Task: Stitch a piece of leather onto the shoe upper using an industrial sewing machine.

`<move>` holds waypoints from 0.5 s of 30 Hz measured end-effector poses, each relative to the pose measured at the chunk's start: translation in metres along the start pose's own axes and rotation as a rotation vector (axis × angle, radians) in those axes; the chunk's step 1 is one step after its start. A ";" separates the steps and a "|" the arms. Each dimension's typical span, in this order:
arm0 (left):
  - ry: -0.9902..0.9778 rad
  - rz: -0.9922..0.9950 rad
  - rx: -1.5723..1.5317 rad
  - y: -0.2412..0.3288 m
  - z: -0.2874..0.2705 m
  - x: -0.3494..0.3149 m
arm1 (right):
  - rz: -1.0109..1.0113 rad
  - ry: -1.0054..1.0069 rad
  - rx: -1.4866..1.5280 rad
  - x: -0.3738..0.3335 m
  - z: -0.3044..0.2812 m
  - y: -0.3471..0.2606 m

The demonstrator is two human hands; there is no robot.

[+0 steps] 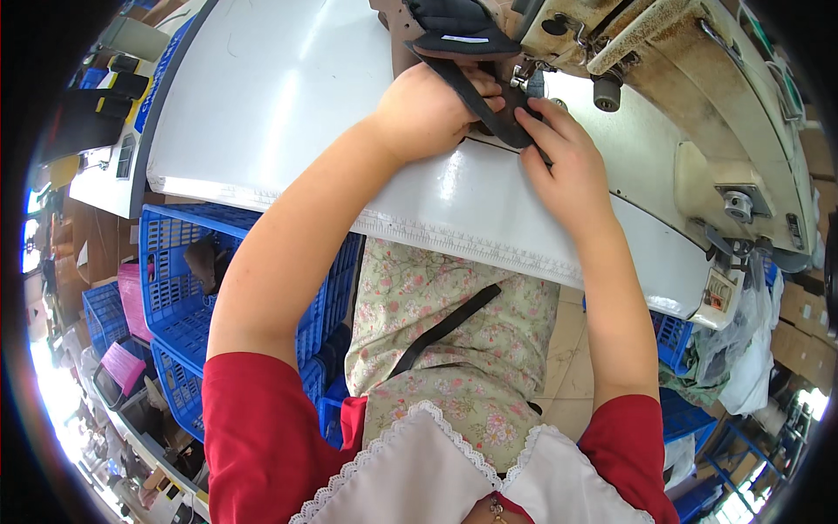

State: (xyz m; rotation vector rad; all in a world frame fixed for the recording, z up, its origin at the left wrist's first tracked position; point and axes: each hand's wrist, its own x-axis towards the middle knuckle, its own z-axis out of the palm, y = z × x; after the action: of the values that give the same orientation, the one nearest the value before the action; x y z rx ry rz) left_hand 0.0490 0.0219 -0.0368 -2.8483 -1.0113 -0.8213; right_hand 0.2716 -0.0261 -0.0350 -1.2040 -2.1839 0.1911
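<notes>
A brown and black shoe upper, with a small white label on its black padded part, lies at the sewing machine's needle area. My left hand reaches inside it, fingers curled round the material behind a black edge band. On the right, my right hand pinches the lower end of that band between thumb and fingers. The metal presser foot of the sewing machine sits just above my right fingertips. Whether the needle is in the material is hidden.
The white table has a ruler strip along its front edge. Blue plastic crates stand below it on the left, one holding a brown piece. A floral apron covers my lap. Plastic bags hang at the right.
</notes>
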 end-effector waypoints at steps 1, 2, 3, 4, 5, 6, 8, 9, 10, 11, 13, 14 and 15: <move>-0.003 0.016 0.004 -0.001 0.000 0.001 | 0.004 0.002 0.003 0.000 0.000 0.000; -0.006 0.032 0.008 -0.003 0.000 0.003 | 0.007 0.002 0.000 0.001 0.000 0.001; -0.007 0.034 0.005 -0.005 0.001 0.004 | -0.008 0.012 -0.016 0.001 0.002 0.001; 0.028 0.054 0.031 -0.009 0.002 0.005 | -0.024 0.022 -0.032 0.002 0.003 0.002; 0.062 0.073 0.055 -0.011 0.004 0.005 | -0.021 0.023 -0.034 0.003 0.004 0.002; 0.062 0.078 0.051 -0.012 0.004 0.006 | -0.025 0.052 -0.023 0.004 0.006 0.001; 0.071 0.028 0.016 -0.014 0.006 0.006 | -0.025 0.081 -0.016 0.004 0.007 -0.001; 0.070 0.032 0.012 -0.014 0.005 0.007 | -0.008 0.091 0.026 0.003 0.008 -0.003; 0.025 0.031 -0.013 -0.015 0.004 0.006 | 0.010 0.102 0.068 0.002 0.009 -0.004; -0.020 0.030 -0.039 -0.015 0.003 0.007 | 0.014 0.103 0.065 0.002 0.009 -0.005; -0.018 0.055 -0.027 -0.016 0.001 0.008 | 0.008 0.129 0.060 0.001 0.010 -0.007; -0.014 0.077 -0.013 -0.016 0.001 0.008 | 0.012 0.130 0.059 0.002 0.010 -0.008; -0.014 0.079 -0.015 -0.017 0.001 0.008 | -0.007 0.128 0.042 0.002 0.010 -0.008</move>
State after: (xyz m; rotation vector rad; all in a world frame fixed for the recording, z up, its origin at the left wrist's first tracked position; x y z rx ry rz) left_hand 0.0446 0.0400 -0.0364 -2.8890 -0.8917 -0.8070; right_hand 0.2588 -0.0271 -0.0386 -1.1539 -2.0627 0.1518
